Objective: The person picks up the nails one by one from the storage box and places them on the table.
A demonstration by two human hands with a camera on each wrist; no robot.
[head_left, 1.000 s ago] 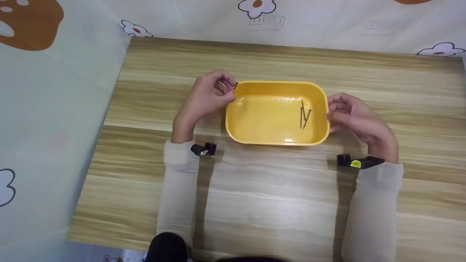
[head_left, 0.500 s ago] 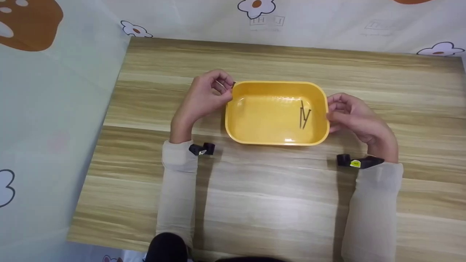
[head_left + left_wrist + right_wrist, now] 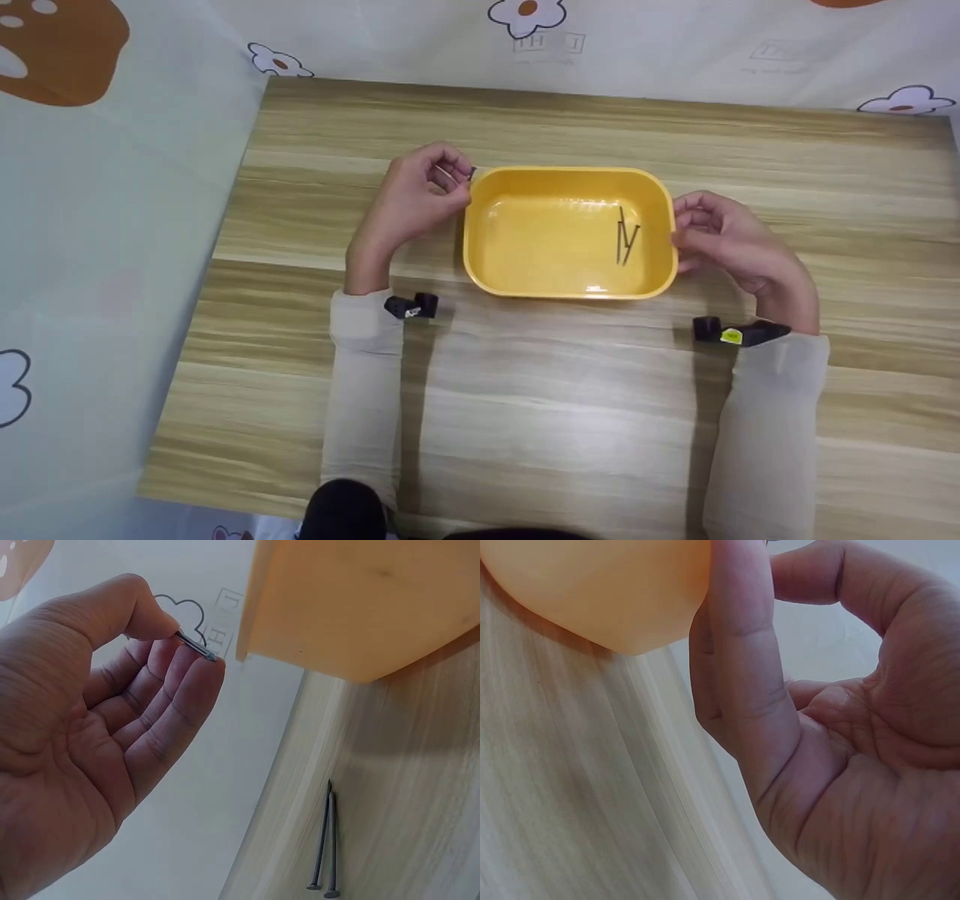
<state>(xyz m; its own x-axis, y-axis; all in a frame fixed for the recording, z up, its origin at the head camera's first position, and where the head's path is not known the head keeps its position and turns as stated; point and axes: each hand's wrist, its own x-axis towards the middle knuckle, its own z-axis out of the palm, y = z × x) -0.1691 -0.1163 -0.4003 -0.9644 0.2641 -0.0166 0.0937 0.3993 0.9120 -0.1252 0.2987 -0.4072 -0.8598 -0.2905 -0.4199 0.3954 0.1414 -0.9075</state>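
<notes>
A rectangular yellow plastic bin [image 3: 547, 292] with rounded corners stands in the middle of the table. Three dark nails [image 3: 631, 244] lie crossed at the right end of its floor. Just outside the bin's left wall, my left hand [image 3: 416, 191] pinches a nail [image 3: 197, 646] between thumb and forefinger, with the other fingers bent. Two more nails [image 3: 332, 840] lie side by side on the table beneath that hand, hidden in the head view. My right hand [image 3: 739, 240] holds the bin's right rim, thumb at the edge and fingers outside; the contact is partly hidden.
The wood-grain table [image 3: 562, 397] reaches toward the patterned wall covering [image 3: 420, 45] at the back and left. A black wrist camera [image 3: 411, 306] is on the left cuff, another camera [image 3: 739, 332] on the right.
My left hand has drifted slightly left, away from the bin's rim, still pinching the nail. The right hand and the nails in the bin look unchanged.
</notes>
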